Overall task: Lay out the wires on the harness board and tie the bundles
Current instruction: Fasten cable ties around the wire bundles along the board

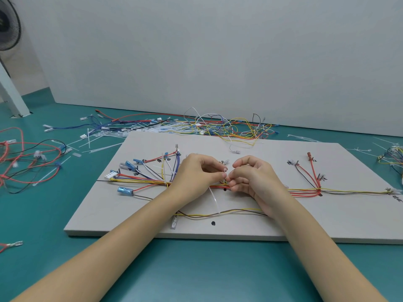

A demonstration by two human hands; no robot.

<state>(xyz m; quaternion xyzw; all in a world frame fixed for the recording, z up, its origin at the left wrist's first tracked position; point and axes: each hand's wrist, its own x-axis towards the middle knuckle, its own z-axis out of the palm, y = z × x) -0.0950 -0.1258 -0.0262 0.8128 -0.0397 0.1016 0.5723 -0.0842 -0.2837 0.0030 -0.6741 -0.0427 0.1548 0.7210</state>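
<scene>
The wire bundle (218,185) runs along the harness board (327,214) from 9 o'clock to 3 o'clock, and both hands meet over its middle, so the coming move turns on a cable tie (214,200) that crosses it at right angles: its head sits up at the fingertips, its free tail trails down toward 6 o'clock. The left hand (196,173) pinches the tie's head between thumb and forefinger just above the bundle; the right hand (250,177), fingers curled, seems to pinch the tie or the wires right beside it, though which cannot be told. Both hands are equally near; the tail lies slightly to the left hand's side. Pulling it tight would likely call for a draw across the bundle's axis. Counted: one tie in hand, two hands, one main bundle with a fan of branches (148,171) at 9 o'clock and another fan (309,175) at 3 o'clock, plus one loose yellow-brown pair (229,212) nearer the front edge.
</scene>
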